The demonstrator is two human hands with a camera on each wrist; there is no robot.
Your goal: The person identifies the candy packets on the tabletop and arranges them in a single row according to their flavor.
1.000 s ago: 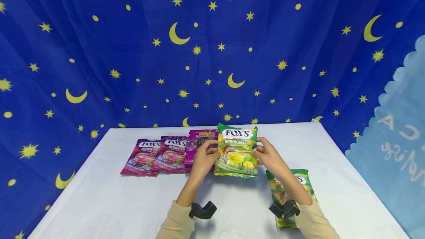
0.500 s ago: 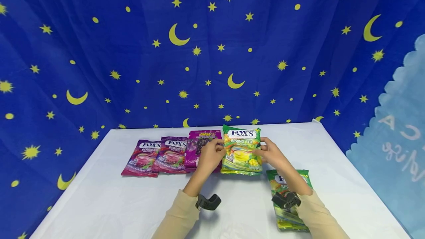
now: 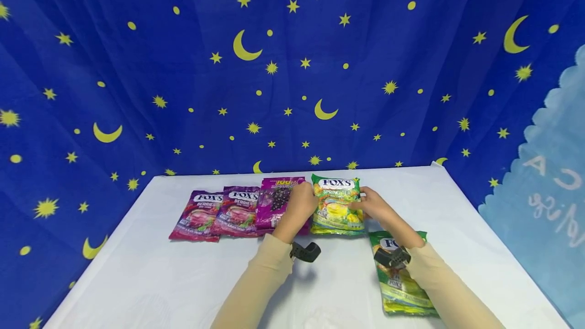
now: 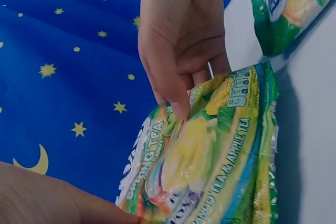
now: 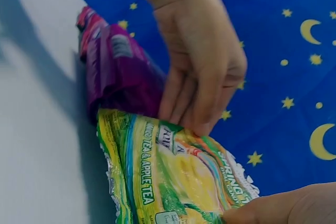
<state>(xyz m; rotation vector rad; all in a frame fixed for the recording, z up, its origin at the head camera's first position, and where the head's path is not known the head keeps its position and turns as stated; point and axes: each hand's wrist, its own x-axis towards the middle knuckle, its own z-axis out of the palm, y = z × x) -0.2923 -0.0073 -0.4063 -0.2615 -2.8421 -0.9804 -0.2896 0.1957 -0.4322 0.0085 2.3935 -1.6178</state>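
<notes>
Both hands hold a green and yellow bag of Fox's Spring Tea candy (image 3: 337,208) by its sides, its printed front facing up toward the head camera. My left hand (image 3: 301,203) pinches the left edge, covering part of a purple candy bag (image 3: 278,202) beside it. At the other edge, my right hand (image 3: 377,208) has its thumb on the front and fingers behind, as the left wrist view shows. A second green Fox's bag (image 3: 402,288) lies nearer on the right, partly under the right forearm.
Two Berries Fox's bags (image 3: 198,217) (image 3: 238,213) continue the row on the left, overlapping slightly. The white table (image 3: 151,278) ends at a blue curtain (image 3: 292,65) with moons and stars. A light blue panel (image 3: 548,187) hangs at the right.
The Spring Tea bag has moved right and lower, toward the table beside the purple bag. The left hand has followed it rightward, while the right hand shifted only slightly.
</notes>
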